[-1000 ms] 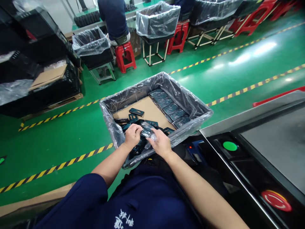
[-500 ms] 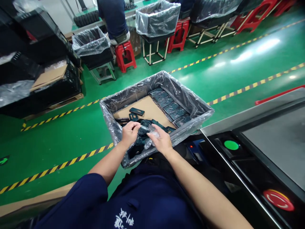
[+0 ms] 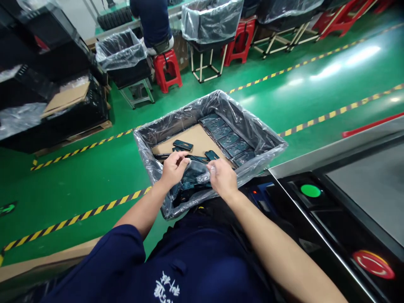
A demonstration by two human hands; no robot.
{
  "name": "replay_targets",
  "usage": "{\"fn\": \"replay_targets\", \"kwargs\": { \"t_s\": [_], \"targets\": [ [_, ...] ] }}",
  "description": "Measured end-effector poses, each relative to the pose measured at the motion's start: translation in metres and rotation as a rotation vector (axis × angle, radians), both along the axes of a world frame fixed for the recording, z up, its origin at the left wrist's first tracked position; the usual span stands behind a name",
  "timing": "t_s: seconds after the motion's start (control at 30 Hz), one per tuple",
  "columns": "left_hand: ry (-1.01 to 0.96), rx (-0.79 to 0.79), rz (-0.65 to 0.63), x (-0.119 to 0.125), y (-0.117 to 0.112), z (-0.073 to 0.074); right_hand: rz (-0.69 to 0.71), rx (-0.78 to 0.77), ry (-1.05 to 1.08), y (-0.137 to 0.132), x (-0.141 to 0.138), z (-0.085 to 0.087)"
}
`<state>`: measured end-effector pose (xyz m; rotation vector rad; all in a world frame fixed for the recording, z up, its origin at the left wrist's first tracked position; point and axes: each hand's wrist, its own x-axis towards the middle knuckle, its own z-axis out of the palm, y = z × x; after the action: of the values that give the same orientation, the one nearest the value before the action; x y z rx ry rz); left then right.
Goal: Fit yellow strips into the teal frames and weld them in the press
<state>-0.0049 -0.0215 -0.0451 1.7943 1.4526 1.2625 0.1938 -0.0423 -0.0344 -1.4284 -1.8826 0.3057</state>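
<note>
A plastic-lined bin [image 3: 252, 126] sits in front of me, holding dark flat parts [image 3: 182, 144] on a cardboard sheet [image 3: 195, 139] and a neat row of bagged parts [image 3: 227, 139] along its right side. My left hand [image 3: 172, 168] and my right hand [image 3: 223, 177] are over the near end of the bin. Between them they pinch a clear plastic bag [image 3: 197, 174] that lies over a pile of loose dark parts. What is inside the bag is hard to tell.
A machine panel with a green button [image 3: 311, 190] and a red stop button [image 3: 374, 264] lies to my right. Across the green floor stand other lined bins [image 3: 121, 52], red stools [image 3: 167, 69], stacked black crates [image 3: 47, 97] and a seated person [image 3: 153, 21].
My hands have spread a little apart and shifted toward the bin's middle, stretching the clear bag between them. The view has tilted slightly.
</note>
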Motion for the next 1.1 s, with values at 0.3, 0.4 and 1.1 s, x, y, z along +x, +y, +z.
{"fn": "replay_targets", "kwargs": {
  "t_s": [0.3, 0.4, 1.1],
  "targets": [
    [0.772, -0.569, -0.113, -0.030, 0.010, -0.034, -0.196, 0.139, 0.255, 0.017, 0.037, 0.031],
    [0.907, -0.717, -0.169, -0.038, 0.000, -0.045, -0.320, 0.039, 0.340, 0.018, 0.048, 0.029],
    [1.065, -0.799, -0.233, -0.019, -0.031, -0.063, 0.151, -0.478, -0.689, -0.002, 0.026, -0.025]
  ]
}}
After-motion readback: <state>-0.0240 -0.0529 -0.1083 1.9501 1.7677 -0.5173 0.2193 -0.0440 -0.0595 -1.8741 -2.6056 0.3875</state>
